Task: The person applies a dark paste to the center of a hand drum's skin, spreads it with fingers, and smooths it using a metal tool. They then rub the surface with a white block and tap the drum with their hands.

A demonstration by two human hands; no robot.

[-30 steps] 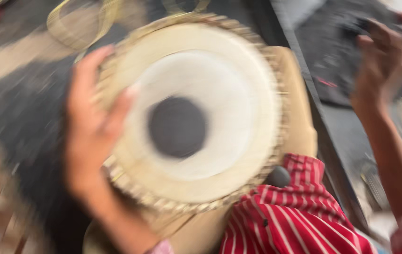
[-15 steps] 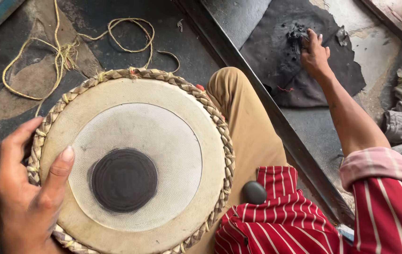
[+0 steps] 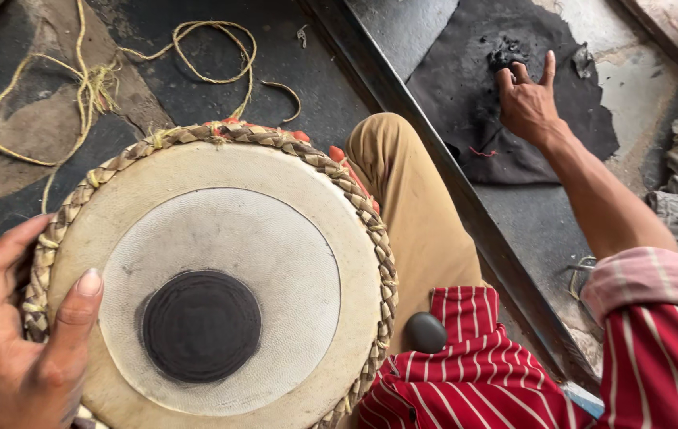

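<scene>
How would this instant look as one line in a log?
left hand: grips drum rim, thumb on skin | right hand: fingers in black paste on dark mat | smooth black stone: on lap

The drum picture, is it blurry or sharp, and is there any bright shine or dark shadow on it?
Head view: sharp, with the weave of the drum skin and its braided rim crisp; soft, even daylight, no glare on the skin; only faint shadow under the left hand at the rim; the right hand on the black patch is sharp too; straight edges bend slightly near the frame's sides.
</scene>
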